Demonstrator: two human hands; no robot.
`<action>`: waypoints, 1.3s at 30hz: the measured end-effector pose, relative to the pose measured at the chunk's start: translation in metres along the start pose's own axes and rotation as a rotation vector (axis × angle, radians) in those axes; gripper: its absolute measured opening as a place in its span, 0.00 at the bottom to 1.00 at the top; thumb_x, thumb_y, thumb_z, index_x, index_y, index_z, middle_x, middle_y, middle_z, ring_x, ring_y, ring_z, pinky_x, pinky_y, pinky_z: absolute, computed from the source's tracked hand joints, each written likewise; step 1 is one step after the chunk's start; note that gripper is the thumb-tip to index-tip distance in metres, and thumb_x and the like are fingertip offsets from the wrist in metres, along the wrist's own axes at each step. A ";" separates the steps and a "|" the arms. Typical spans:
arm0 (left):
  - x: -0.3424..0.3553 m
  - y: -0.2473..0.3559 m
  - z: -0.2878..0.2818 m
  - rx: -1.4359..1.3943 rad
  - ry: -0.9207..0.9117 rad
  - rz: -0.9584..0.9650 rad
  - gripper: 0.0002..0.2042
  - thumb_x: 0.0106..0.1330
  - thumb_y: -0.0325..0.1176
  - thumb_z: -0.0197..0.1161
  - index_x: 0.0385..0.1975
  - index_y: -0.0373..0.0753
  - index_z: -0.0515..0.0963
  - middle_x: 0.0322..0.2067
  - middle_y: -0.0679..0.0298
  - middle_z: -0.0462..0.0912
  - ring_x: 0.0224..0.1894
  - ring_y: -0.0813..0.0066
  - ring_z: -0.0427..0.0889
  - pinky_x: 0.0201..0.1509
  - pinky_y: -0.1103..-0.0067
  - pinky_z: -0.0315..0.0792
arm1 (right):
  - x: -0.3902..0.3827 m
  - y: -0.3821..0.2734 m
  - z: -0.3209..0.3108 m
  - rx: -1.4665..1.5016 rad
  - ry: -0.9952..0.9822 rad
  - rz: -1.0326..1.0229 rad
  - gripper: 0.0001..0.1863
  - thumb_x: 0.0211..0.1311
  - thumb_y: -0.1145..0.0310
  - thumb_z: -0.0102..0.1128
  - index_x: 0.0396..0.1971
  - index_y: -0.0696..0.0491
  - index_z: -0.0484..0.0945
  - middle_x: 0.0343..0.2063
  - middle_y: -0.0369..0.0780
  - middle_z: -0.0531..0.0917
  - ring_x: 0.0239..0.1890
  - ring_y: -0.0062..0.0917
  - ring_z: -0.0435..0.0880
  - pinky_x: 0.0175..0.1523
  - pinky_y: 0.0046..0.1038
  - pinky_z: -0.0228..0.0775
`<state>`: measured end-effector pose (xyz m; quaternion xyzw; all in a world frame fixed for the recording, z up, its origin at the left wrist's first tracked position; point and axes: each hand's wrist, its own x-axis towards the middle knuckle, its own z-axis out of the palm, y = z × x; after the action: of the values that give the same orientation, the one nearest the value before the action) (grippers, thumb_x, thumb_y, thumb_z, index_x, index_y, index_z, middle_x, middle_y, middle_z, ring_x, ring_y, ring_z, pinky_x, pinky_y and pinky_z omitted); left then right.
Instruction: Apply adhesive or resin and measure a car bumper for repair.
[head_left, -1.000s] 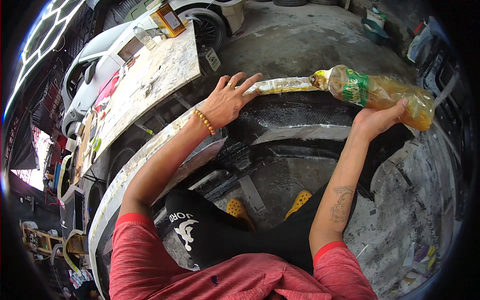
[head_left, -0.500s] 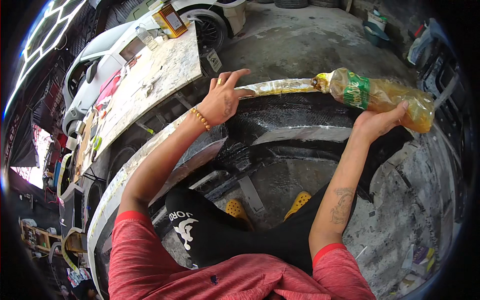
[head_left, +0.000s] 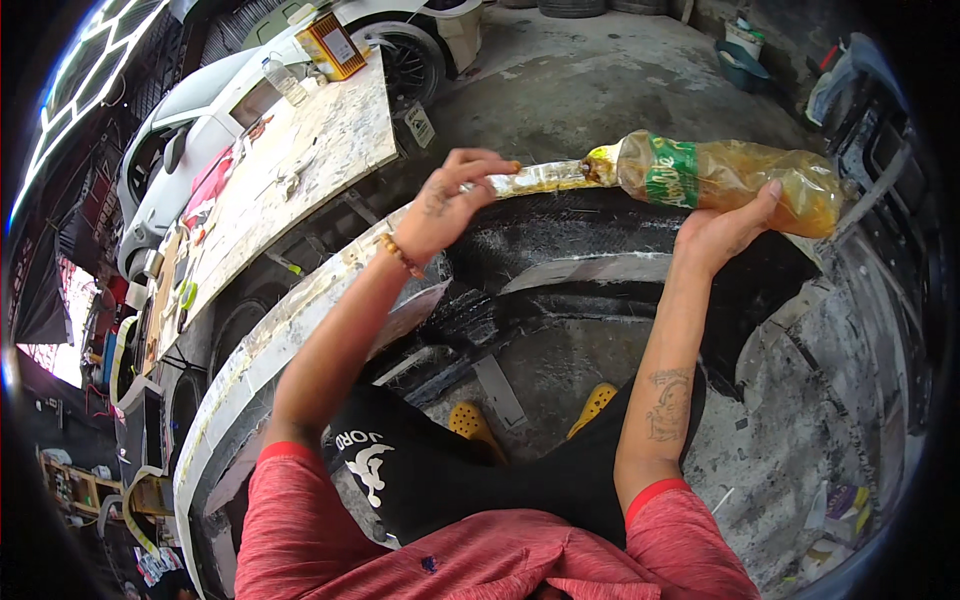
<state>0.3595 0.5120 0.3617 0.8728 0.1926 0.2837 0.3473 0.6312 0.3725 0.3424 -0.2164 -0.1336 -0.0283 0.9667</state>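
My right hand [head_left: 725, 232] grips a clear plastic bottle [head_left: 780, 175] from below, near its base. The bottle has a green label and amber liquid inside. It lies nearly sideways, its crusted brown neck pointing left over the edge of a long curved car bumper [head_left: 590, 230]. A wet, shiny, yellowish strip [head_left: 545, 178] runs along that edge, just left of the bottle's mouth. My left hand [head_left: 445, 212], with a beaded bracelet at the wrist, is at the strip's left end. Its fingers reach out to the right, somewhat blurred, and I see nothing held in them.
At the left stands a stained board table [head_left: 335, 130] carrying a yellow box [head_left: 330, 47] and a small clear bottle [head_left: 284, 82]. A white car [head_left: 190, 130] is beyond it. A dark basin [head_left: 742, 66] sits on the concrete floor at the far right. Scraps lie at the lower right.
The bottle and my right hand have shifted left along the bumper's edge. My left hand has turned, its fingers now pointing right along the strip. The view has moved slightly.
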 end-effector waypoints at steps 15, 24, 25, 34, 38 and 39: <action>0.012 0.034 0.081 -1.459 -0.179 -0.345 0.20 0.74 0.34 0.45 0.57 0.27 0.72 0.25 0.66 0.77 0.25 0.77 0.70 0.33 0.79 0.67 | 0.001 -0.003 0.001 0.063 -0.044 0.048 0.41 0.68 0.45 0.57 0.71 0.54 0.56 0.66 0.44 0.67 0.67 0.36 0.69 0.71 0.40 0.61; 0.010 0.043 0.072 -1.577 -0.076 -0.340 0.21 0.74 0.35 0.47 0.57 0.24 0.72 0.22 0.68 0.73 0.23 0.79 0.66 0.30 0.80 0.64 | -0.005 0.004 -0.007 0.014 -0.211 0.033 0.36 0.68 0.48 0.56 0.68 0.54 0.61 0.62 0.44 0.71 0.62 0.37 0.73 0.65 0.42 0.68; 0.009 0.046 0.070 -1.518 -0.014 -0.335 0.23 0.74 0.36 0.48 0.61 0.24 0.69 0.21 0.70 0.69 0.22 0.81 0.64 0.29 0.82 0.63 | -0.005 0.006 -0.008 -0.016 -0.253 0.010 0.36 0.68 0.49 0.57 0.68 0.54 0.62 0.62 0.44 0.72 0.62 0.37 0.74 0.65 0.43 0.69; 0.022 0.050 0.031 -1.323 -0.046 -0.247 0.23 0.74 0.34 0.40 0.63 0.28 0.70 0.19 0.71 0.65 0.21 0.81 0.62 0.28 0.83 0.62 | -0.022 0.008 0.011 0.036 -0.010 0.080 0.41 0.68 0.48 0.59 0.72 0.51 0.54 0.66 0.43 0.66 0.66 0.35 0.69 0.70 0.40 0.63; 0.027 0.064 0.007 -1.231 -0.076 -0.177 0.23 0.74 0.34 0.40 0.64 0.30 0.70 0.18 0.72 0.65 0.19 0.83 0.62 0.26 0.85 0.62 | -0.029 0.017 0.012 0.084 0.008 0.131 0.41 0.68 0.47 0.59 0.72 0.50 0.54 0.67 0.43 0.66 0.66 0.34 0.69 0.70 0.39 0.62; 0.028 0.067 0.001 -1.220 -0.087 -0.150 0.23 0.74 0.35 0.40 0.64 0.30 0.70 0.18 0.72 0.65 0.19 0.84 0.62 0.25 0.85 0.61 | -0.029 0.020 0.011 0.090 0.007 0.143 0.41 0.68 0.47 0.60 0.72 0.50 0.54 0.67 0.42 0.66 0.66 0.34 0.69 0.70 0.39 0.63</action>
<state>0.3912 0.4802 0.4192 0.5116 0.0423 0.2817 0.8106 0.6023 0.3950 0.3360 -0.1814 -0.1155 0.0462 0.9755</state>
